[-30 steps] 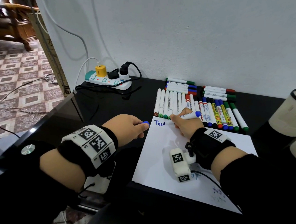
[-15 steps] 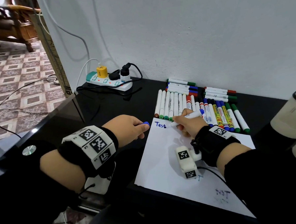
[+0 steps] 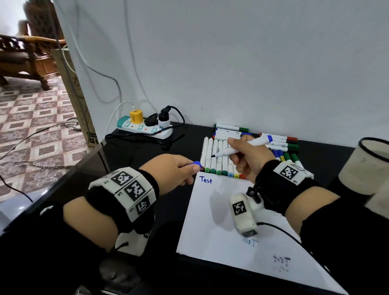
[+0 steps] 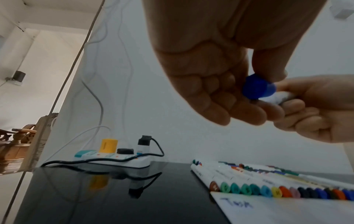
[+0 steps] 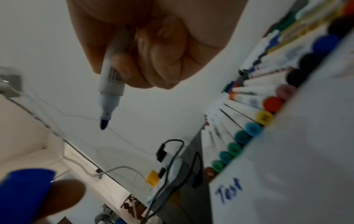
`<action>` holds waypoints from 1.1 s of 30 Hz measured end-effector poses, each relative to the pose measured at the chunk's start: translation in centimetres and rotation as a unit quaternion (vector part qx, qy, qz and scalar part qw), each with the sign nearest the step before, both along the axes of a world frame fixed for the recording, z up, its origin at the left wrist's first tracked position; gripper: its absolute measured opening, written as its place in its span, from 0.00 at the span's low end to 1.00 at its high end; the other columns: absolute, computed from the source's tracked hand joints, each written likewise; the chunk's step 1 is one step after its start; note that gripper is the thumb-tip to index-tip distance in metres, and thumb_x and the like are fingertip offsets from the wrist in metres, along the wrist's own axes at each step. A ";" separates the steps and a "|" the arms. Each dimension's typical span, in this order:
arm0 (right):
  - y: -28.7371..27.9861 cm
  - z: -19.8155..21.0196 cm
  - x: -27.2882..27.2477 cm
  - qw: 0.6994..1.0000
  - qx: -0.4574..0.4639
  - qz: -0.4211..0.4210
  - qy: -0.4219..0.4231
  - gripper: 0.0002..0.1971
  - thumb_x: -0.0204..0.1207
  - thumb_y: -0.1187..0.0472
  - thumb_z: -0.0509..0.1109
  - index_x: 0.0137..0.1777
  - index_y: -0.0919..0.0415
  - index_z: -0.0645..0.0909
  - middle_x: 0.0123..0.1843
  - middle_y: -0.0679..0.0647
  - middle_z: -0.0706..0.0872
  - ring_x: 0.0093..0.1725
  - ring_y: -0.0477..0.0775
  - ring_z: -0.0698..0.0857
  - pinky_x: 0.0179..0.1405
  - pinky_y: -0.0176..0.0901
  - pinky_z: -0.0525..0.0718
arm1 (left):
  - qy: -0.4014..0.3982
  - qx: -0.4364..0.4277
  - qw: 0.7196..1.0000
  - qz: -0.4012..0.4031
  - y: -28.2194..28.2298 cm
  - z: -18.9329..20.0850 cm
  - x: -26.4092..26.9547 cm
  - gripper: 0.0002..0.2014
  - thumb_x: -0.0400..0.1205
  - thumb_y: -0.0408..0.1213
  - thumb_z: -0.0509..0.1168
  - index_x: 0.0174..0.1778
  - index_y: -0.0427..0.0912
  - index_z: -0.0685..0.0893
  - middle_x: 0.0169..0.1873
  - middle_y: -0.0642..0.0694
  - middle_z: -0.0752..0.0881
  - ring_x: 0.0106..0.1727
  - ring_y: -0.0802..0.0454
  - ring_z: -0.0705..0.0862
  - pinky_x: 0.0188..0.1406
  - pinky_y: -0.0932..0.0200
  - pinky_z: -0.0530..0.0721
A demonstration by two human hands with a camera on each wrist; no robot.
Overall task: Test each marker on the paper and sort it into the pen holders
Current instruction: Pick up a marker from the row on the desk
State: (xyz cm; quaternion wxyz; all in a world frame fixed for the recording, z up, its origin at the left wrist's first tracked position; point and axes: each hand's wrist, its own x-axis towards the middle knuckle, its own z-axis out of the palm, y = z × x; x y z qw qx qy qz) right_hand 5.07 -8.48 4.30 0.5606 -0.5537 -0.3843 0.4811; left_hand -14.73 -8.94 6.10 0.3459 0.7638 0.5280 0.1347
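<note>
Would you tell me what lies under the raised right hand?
Under the right hand lies the marker row, its capped ends meeting the paper. The hand and wrist hide the row's middle markers.

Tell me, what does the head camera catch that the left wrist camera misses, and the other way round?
Only the head view shows the pen holders at the right, the marker's bare tip and older faint scribbles. Only the left wrist view shows the underside of the left hand, its thumb and fingers pinching the blue cap. Both show the right hand, the marker row, the blue "Test" and the power strip.
</note>
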 end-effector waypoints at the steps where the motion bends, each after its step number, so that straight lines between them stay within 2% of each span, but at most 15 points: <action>1: -0.4 0.9 -0.1 1.000 0.014 -0.001 -0.008 0.23 0.79 0.59 0.69 0.24 0.53 0.64 0.18 0.54 0.72 0.16 0.47 0.62 0.17 0.32 0.56 | -0.016 0.005 1.000 -0.003 -0.3 0.5 0.2 0.08 0.85 0.49 0.57 0.52 0.54 0.80 0.34 0.61 0.84 0.37 0.65 0.80 0.40 0.72 0.73; 3: -1.6 2.9 -0.2 0.999 0.041 -0.001 -0.015 0.25 0.78 0.60 0.69 0.19 0.54 0.66 0.17 0.54 0.71 0.16 0.48 0.62 0.18 0.32 0.56 | -0.054 0.017 0.998 -0.005 -1.1 1.5 0.6 0.09 0.85 0.48 0.58 0.54 0.53 0.81 0.34 0.60 0.84 0.36 0.66 0.80 0.39 0.73 0.74; 7: -4.3 5.7 -0.3 0.997 0.079 0.015 -0.011 0.27 0.78 0.65 0.66 0.17 0.54 0.65 0.14 0.53 0.69 0.14 0.47 0.61 0.18 0.30 0.53 | -0.107 0.038 0.993 -0.019 -3.1 2.9 1.6 0.08 0.84 0.48 0.59 0.52 0.53 0.82 0.34 0.60 0.85 0.35 0.66 0.81 0.44 0.71 0.75; 9: -5.6 6.7 -0.2 0.995 0.092 0.021 -0.022 0.28 0.78 0.67 0.65 0.16 0.54 0.65 0.14 0.54 0.69 0.14 0.47 0.60 0.19 0.32 0.52 | -0.128 0.048 0.990 -0.034 -4.1 3.4 2.0 0.06 0.84 0.47 0.59 0.49 0.53 0.81 0.33 0.60 0.84 0.34 0.66 0.80 0.41 0.76 0.74; 11: -7.1 7.5 0.0 0.994 0.103 0.019 -0.033 0.26 0.78 0.68 0.65 0.18 0.54 0.64 0.14 0.54 0.69 0.13 0.47 0.61 0.19 0.30 0.53 | -0.150 0.056 0.986 -0.046 -5.4 4.0 2.5 0.05 0.84 0.45 0.60 0.44 0.55 0.81 0.32 0.60 0.84 0.34 0.66 0.80 0.34 0.81 0.73; 12: -7.8 7.9 0.1 0.993 0.108 0.016 -0.036 0.25 0.78 0.68 0.65 0.20 0.55 0.63 0.14 0.54 0.68 0.13 0.47 0.61 0.18 0.30 0.54 | -0.162 0.058 0.984 -0.052 -6.0 4.3 2.8 0.06 0.84 0.44 0.60 0.42 0.56 0.80 0.32 0.59 0.84 0.35 0.64 0.80 0.34 0.81 0.73; 14: -8.9 8.5 0.3 0.992 0.119 0.013 -0.036 0.24 0.78 0.68 0.65 0.22 0.56 0.62 0.15 0.54 0.69 0.14 0.48 0.62 0.18 0.30 0.54 | -0.192 0.056 0.978 -0.058 -6.8 4.5 3.2 0.07 0.84 0.43 0.61 0.41 0.58 0.80 0.32 0.58 0.84 0.35 0.62 0.81 0.40 0.75 0.76; 16: -10.0 9.0 0.6 0.991 0.129 0.010 -0.034 0.26 0.78 0.68 0.66 0.19 0.54 0.64 0.15 0.54 0.69 0.15 0.48 0.62 0.18 0.31 0.54 | -0.207 0.065 0.974 -0.062 -7.6 4.9 3.6 0.06 0.83 0.43 0.62 0.41 0.59 0.81 0.31 0.58 0.85 0.32 0.65 0.81 0.43 0.69 0.78; 17: -10.6 9.4 0.9 0.990 0.135 0.007 -0.030 0.27 0.78 0.68 0.65 0.18 0.54 0.64 0.15 0.54 0.68 0.15 0.48 0.61 0.18 0.32 0.54 | -0.209 0.075 0.973 -0.066 -8.1 5.1 3.8 0.06 0.83 0.43 0.62 0.42 0.59 0.81 0.31 0.58 0.85 0.30 0.68 0.80 0.43 0.69 0.78; 21: -12.6 10.6 1.9 0.988 0.154 -0.018 0.003 0.28 0.78 0.68 0.65 0.16 0.53 0.63 0.19 0.53 0.65 0.17 0.48 0.61 0.17 0.32 0.56 | -0.208 0.113 0.968 -0.080 -9.6 6.3 4.2 0.06 0.84 0.44 0.61 0.43 0.58 0.81 0.31 0.59 0.85 0.28 0.72 0.79 0.36 0.79 0.75; 23: -13.5 10.9 2.4 0.987 0.162 -0.025 -0.001 0.28 0.77 0.68 0.65 0.17 0.53 0.63 0.20 0.53 0.65 0.18 0.49 0.61 0.18 0.33 0.56 | -0.204 0.124 0.967 -0.087 -10.6 6.8 4.5 0.06 0.84 0.45 0.60 0.44 0.58 0.81 0.31 0.60 0.85 0.29 0.73 0.79 0.36 0.79 0.75; 28: -15.6 11.1 2.1 0.983 0.174 -0.005 -0.063 0.26 0.77 0.68 0.66 0.18 0.53 0.64 0.21 0.55 0.66 0.18 0.49 0.63 0.20 0.35 0.57 | -0.202 0.141 0.963 -0.106 -13.0 7.8 5.4 0.08 0.84 0.46 0.59 0.41 0.62 0.80 0.29 0.60 0.83 0.31 0.71 0.80 0.31 0.77 0.75; 30: -16.3 11.3 2.3 0.982 0.179 -0.004 -0.063 0.26 0.77 0.68 0.66 0.19 0.53 0.64 0.20 0.54 0.67 0.18 0.49 0.63 0.18 0.35 0.58 | -0.221 0.130 0.962 -0.096 -13.5 8.1 5.7 0.08 0.84 0.46 0.60 0.41 0.60 0.81 0.29 0.59 0.83 0.31 0.68 0.81 0.31 0.74 0.75; 33: -17.0 11.5 2.4 0.982 0.169 -0.007 -0.079 0.23 0.77 0.68 0.66 0.24 0.56 0.62 0.19 0.54 0.67 0.16 0.47 0.64 0.16 0.33 0.61 | -0.256 0.086 0.960 -0.076 -13.8 8.5 6.3 0.07 0.83 0.43 0.63 0.41 0.51 0.84 0.27 0.57 0.84 0.24 0.70 0.80 0.24 0.78 0.74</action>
